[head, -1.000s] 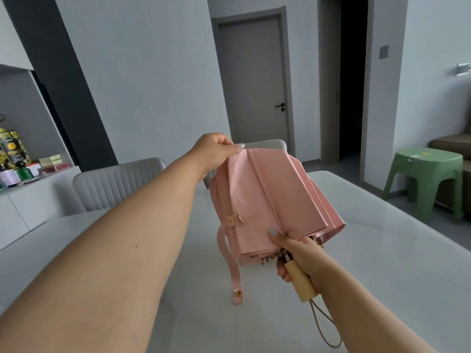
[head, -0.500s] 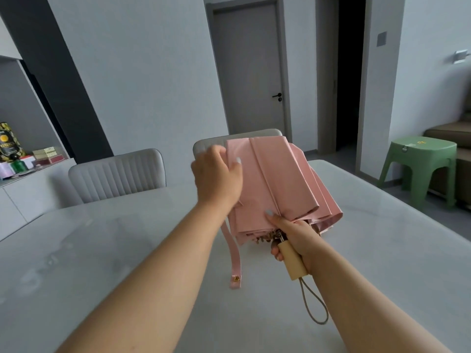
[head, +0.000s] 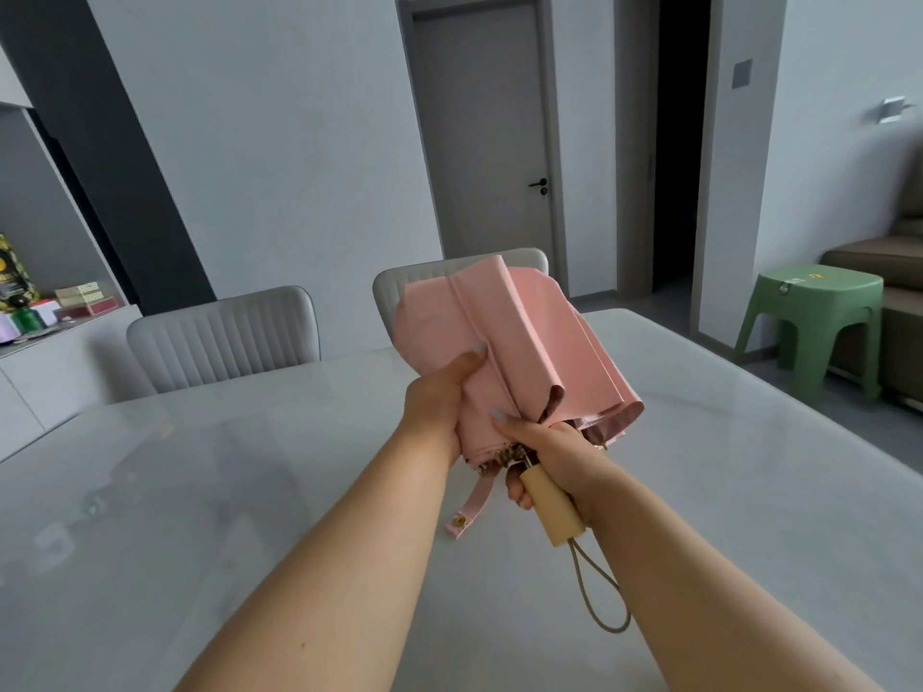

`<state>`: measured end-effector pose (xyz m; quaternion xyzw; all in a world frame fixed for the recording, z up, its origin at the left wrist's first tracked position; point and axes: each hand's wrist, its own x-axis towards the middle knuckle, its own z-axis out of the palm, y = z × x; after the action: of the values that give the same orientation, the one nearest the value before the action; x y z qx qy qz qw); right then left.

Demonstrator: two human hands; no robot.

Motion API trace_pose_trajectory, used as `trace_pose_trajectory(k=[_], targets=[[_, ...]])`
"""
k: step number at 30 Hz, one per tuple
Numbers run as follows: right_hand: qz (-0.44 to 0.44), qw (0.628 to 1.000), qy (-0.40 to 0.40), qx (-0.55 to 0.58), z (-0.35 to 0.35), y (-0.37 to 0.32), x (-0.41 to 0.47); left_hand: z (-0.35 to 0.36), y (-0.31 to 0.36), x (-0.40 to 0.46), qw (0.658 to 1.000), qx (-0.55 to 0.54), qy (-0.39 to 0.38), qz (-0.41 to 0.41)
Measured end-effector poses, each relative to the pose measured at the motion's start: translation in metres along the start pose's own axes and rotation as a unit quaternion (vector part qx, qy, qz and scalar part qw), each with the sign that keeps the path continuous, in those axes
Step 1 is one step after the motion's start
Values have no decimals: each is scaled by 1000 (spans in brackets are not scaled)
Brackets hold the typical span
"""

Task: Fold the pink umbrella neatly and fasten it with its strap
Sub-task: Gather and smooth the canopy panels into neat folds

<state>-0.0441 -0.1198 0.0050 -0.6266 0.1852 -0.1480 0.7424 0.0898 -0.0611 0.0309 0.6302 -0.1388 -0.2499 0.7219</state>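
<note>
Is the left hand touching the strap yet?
Apart. The head view shows the left hand gripping the pink umbrella canopy, while the strap hangs loose below it, unfastened.

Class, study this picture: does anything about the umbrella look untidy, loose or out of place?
Yes. The pink fabric strap with a gold snap dangles unfastened below the pink folding umbrella, whose pleats flare unevenly beside the right hand. The left hand grips the canopy.

No legible text, label or number anywhere.
</note>
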Motion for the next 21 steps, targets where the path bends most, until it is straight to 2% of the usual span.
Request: trace_pose_trajectory(k=[3,7,9,13,17,19,20,21], targets=[[11,1000,2,3,0,-1,0,1,3,-1,999,-33,4,16],[73,996,-28,30,-5,-2,-3,5,5,-5,998,-38,25,40],[59,996,-23,58,-6,-3,-2,6,4,-5,998,-41,22,48],[32,998,-28,54,-8,-1,-2,7,5,-7,999,32,17,39],[23,998,-30,56,-9,1,-1,1,15,-5,994,103,-18,6],[20,997,-30,66,-9,2,0,-2,27,-5,985,165,47,13],[19,997,-30,66,-10,2,0,-4,35,-3,965,232,111,59],[19,998,-30,61,-10,3,1,-4,45,-2,928,303,174,128]])
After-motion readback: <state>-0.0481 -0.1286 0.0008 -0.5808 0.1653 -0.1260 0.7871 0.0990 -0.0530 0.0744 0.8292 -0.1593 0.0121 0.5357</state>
